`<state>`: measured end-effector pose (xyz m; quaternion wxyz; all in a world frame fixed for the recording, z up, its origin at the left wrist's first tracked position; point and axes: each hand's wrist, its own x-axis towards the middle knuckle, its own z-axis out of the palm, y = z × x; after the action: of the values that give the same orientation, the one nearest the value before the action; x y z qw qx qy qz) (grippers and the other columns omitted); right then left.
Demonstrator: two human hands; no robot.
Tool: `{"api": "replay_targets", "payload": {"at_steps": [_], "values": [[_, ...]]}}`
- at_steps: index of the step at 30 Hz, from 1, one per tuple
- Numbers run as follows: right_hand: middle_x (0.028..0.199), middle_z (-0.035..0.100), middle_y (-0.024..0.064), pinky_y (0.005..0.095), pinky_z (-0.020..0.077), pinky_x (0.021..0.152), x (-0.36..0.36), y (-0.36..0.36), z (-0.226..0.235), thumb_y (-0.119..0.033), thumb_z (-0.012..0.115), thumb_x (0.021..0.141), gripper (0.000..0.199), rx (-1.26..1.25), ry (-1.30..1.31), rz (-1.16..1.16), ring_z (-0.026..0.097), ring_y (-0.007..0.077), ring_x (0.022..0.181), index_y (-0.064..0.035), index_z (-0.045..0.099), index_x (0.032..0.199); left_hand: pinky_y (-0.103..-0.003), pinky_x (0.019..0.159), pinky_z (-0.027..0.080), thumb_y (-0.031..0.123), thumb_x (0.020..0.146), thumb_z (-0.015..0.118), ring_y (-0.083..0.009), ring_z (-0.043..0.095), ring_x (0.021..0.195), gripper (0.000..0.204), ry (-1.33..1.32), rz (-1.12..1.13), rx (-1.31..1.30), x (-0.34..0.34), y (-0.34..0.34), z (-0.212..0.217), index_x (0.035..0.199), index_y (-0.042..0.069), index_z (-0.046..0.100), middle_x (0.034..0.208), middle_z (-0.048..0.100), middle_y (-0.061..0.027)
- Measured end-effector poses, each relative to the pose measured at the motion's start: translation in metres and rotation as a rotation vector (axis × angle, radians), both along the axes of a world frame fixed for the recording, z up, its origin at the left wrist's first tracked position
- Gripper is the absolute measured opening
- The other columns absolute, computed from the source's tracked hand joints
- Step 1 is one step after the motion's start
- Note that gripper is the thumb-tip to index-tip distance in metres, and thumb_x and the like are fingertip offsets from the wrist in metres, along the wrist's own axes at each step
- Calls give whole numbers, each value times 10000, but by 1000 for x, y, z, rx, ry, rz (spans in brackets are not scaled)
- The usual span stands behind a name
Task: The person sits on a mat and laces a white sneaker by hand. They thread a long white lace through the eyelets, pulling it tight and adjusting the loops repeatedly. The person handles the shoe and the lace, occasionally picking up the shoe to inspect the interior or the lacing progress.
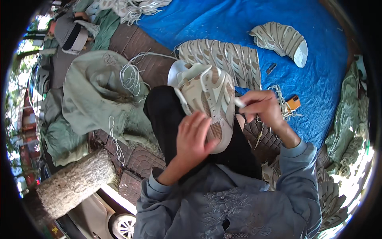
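Observation:
A beige and white shoe upper (pixel 217 103) with brown mesh panels lies across my black-trousered knees, toe toward me. My left hand (pixel 195 135) rests at its near left edge, fingers spread and slightly blurred, thumb on the mesh toe. Off the shoe's right side, my right hand (pixel 262 106) is closed, with a small white object (pixel 240 102) pinched at its fingertips. That object's kind is not clear. Just behind the shoe, a row of similar shoe uppers (pixel 223 55) lies nested together.
A blue tarp (pixel 318 87) carries another fanned stack of uppers (pixel 280 40), a bundle of white laces (pixel 280 95) and an orange phone (pixel 293 102). On the left are a pale green sack (pixel 91 87), loose cord (pixel 131 77) and a log (pixel 77 181). Someone (pixel 71 34) sits far left.

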<state>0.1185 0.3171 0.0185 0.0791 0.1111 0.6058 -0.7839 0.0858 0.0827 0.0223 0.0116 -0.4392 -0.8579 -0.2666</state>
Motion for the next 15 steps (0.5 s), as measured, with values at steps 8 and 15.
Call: {"api": "replay_targets", "payload": {"at_steps": [8,15], "values": [[670,532,91,317,441,535,-12,-55,-43,-55,597,663,79,890,667,260,547,234,615,-5,542,690,-408,935,361,225,623,609,-352,404,1120,579,188,-131,-131,30,-16,-25,1104,-56,449,1146,439,-215],[721,560,85,322,457,601,0,-74,-32,-35,585,688,66,950,651,328,560,247,682,-9,544,732,-380,873,422,102,673,511,-334,456,1077,420,299,-287,-127,34,-59,-28,1055,-70,476,1074,501,-205]]}}
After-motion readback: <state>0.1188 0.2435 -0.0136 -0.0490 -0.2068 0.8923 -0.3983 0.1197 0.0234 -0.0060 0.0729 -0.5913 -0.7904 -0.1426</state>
